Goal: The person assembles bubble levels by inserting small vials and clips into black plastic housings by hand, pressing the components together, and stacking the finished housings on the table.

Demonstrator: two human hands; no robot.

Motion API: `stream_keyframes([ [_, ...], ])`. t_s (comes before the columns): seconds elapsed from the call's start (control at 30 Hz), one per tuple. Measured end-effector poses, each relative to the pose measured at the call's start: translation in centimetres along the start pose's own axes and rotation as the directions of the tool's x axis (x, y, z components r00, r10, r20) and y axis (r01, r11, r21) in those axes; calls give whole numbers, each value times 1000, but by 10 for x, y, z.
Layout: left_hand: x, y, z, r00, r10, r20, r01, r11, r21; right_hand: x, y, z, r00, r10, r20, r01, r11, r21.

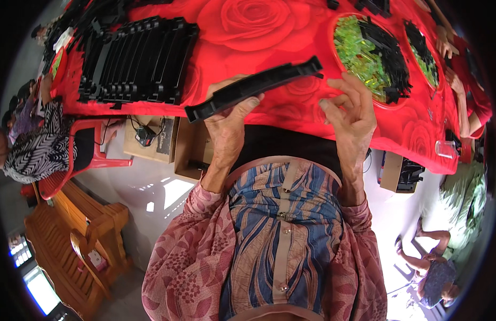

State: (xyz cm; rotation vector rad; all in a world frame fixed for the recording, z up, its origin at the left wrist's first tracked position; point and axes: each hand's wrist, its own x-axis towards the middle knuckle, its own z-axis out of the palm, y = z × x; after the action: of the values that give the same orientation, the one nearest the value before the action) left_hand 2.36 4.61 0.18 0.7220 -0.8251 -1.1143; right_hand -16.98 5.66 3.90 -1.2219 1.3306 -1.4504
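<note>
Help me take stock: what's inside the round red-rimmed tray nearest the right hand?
Small translucent green pieces on the left, narrow black pieces heaped on the right. Whatever lies beneath is hidden.

the left hand (228,125) is being held curled in a grip, its thumb (247,106) laid across the front, its fingers (224,85) curled behind. the right hand (355,115) is being held up nearby, its fingers (355,86) bent loosely. both forearms (222,163) are being held angled forward.

The cardboard box (162,146) bears illegible dark lettering.
</note>
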Motion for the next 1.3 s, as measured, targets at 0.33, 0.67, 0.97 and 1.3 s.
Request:
stream_keyframes([
  [0.33,-12,3,-4,895,-354,271,413,887,-207,-3,4,-25,991,29,131,-62,966,252],
  [0.67,-2,36,-26,883,-261,391,1,833,554,5,15,-46,982,12,187,-42,986,158],
  [0.97,-8,48,-21,772,-209,601,-374,614,695,-2,0,-26,937,71,341,-89,995,38],
  [1.3,-15,32,-10,794,90,601,-578,418,701,-2,4,-8,977,82,198,-101,991,87],
])
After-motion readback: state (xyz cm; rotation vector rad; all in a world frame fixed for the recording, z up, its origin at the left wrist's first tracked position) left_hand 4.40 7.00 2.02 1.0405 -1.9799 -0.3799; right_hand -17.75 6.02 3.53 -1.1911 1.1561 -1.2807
